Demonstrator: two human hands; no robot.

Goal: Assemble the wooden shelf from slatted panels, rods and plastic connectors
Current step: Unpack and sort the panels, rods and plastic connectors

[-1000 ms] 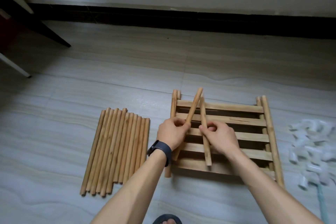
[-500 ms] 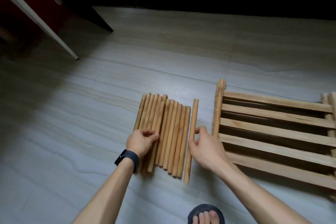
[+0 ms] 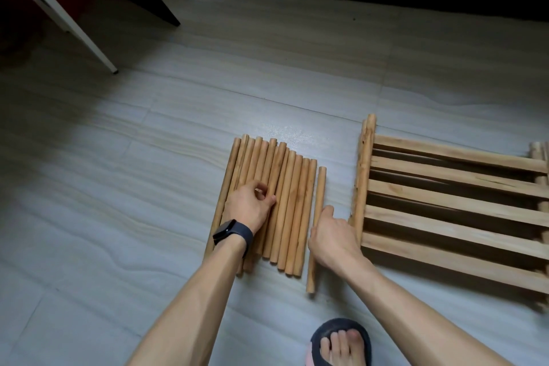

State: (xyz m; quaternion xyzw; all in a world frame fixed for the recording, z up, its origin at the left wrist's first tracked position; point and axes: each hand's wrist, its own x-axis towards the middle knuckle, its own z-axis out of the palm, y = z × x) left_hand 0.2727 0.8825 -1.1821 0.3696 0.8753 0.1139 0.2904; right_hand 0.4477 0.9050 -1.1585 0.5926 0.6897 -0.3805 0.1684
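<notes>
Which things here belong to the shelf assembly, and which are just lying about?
Belong to the job: row of wooden rods; separate rod at the right hand; stacked slatted panels.

Lying about: white furniture leg; dark furniture leg; sandal.

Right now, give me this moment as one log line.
left hand: rests on rod pile | right hand: touches single rod | slatted panels: flat, right of rods

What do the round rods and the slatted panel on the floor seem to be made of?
Pale round rods: likely unfinished wood; matte tan surface with grain streaks and darker knots.
Pale slatted panel: likely the same bare wood; visible grain, rough edges, no gloss or paint.
</notes>
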